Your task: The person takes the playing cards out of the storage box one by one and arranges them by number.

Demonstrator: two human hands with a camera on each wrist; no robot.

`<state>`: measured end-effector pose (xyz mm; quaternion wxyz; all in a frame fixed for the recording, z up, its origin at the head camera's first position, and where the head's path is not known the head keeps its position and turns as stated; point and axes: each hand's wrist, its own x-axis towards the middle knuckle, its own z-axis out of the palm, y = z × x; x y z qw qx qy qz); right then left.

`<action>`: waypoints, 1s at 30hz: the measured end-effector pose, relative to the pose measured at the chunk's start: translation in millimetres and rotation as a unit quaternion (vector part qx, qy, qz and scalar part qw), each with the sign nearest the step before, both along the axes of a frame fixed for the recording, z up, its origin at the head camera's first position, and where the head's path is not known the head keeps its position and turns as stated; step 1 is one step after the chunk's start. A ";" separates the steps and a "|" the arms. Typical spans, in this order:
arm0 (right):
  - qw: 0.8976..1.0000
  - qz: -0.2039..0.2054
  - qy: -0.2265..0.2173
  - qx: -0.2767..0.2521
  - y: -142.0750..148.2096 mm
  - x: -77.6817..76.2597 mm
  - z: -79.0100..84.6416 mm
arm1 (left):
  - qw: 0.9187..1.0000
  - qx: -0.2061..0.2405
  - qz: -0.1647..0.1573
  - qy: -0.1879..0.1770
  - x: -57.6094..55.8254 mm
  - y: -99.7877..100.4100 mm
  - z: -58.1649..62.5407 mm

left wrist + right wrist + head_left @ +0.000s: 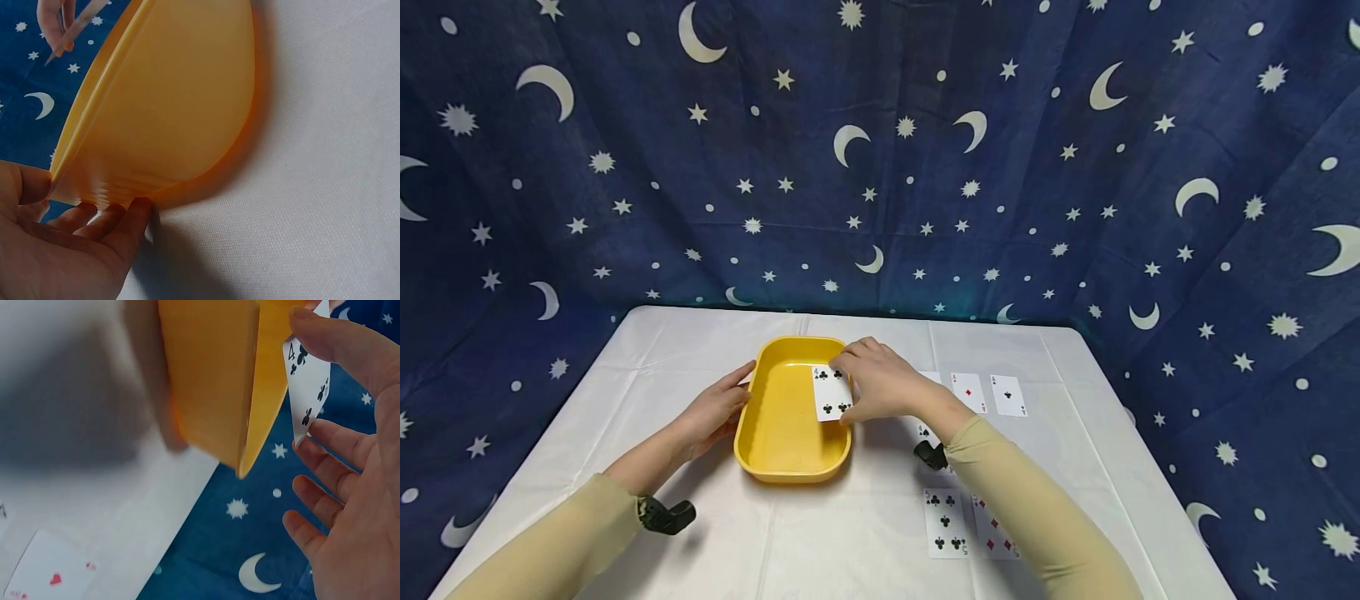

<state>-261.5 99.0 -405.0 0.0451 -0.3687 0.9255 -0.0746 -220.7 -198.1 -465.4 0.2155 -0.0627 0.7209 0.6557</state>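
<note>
My right hand (880,379) pinches a four of clubs playing card (831,393) between thumb and fingers, over the right side of a yellow tray (790,477). In the right wrist view the card (307,384) is tilted beside the tray's rim, thumb on one edge and fingertips on the opposite one. At the tray's left side, my left hand (715,412) grips it. The left wrist view shows that thumb at the rim and the fingers against the outer wall (187,94). No cards show on the visible tray floor.
Right of the tray lie an ace of diamonds (968,392), an ace of clubs (1008,395), a five of clubs (945,523) and a five of diamonds (992,533) partly under my right sleeve. Other cards are partly hidden by that arm. A starry blue cloth (880,208) hangs behind the table.
</note>
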 end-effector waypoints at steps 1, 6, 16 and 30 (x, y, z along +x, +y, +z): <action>1.000 -0.004 -0.002 -0.006 3.6 0.0 1.1 | 1.000 0.000 0.000 0.000 0.0 0.2 -0.2; 1.000 -0.022 0.000 -0.012 24.4 0.2 4.5 | 1.000 0.003 0.001 0.000 -0.5 0.8 -1.1; 0.998 -0.059 0.006 -0.017 81.8 0.6 -2.0 | 1.000 0.004 -0.002 0.005 -1.0 -0.5 -0.6; 0.993 -0.115 -0.012 -0.029 168.3 18.1 -6.8 | 1.000 0.011 -0.010 0.008 -0.2 -1.9 -1.4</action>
